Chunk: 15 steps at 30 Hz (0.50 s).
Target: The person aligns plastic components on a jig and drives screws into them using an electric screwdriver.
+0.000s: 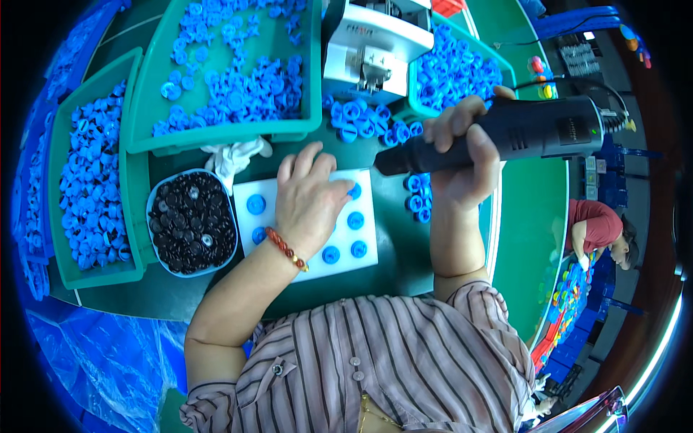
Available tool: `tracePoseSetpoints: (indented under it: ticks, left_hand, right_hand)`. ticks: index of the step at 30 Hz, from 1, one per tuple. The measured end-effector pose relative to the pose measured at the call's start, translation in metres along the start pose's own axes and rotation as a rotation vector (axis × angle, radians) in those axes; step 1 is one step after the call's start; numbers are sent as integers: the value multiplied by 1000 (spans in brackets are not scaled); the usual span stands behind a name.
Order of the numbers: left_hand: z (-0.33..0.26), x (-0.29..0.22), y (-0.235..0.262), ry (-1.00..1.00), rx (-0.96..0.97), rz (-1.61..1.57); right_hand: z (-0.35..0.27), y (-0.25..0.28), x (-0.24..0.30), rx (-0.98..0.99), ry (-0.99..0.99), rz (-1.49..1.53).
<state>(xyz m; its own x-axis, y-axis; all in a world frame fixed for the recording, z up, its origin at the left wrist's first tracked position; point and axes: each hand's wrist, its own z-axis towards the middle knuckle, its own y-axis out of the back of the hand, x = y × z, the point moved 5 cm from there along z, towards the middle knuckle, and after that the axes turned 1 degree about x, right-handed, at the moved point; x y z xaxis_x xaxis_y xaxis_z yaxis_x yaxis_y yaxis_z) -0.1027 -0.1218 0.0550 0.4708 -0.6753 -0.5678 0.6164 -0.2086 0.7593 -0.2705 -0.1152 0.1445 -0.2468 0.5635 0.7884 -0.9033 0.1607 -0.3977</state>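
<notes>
A white board (283,193) with blue round parts (330,255) set on it in rows lies in front of me. Over its upper part is my left hand (310,202), fingers spread and slightly bent, with a finger at a blue part (354,190) near the upper right corner. Most of the middle of the board is hidden under this hand. My right hand (465,148) grips a black electric screwdriver (534,130) with a cord at its back end. The tool is held nearly level above the table, its nose toward the board's upper right corner.
Green bins (224,137) of blue plastic parts stand at the left and back. A square tub (234,238) of small black round pieces sits left of the board. A white machine (375,54), loose blue rings (361,119) and white gloves (234,159) lie beyond. A co-worker (595,227) bends at the far right.
</notes>
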Motion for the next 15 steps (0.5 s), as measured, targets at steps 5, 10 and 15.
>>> tracePoseSetpoints:
  ticks: [5,10,15]
  left_hand:
    - [-5,-5,0,-29,51,60]
    - [-1,-10,-1,13,127,83]
    - [1,-7,-3,9,46,45]
  right_hand:
    - [50,9,-2,-134,174,-109]
    - [72,7,-15,-184,234,-139]
    - [77,6,-28,-153,189,-254]
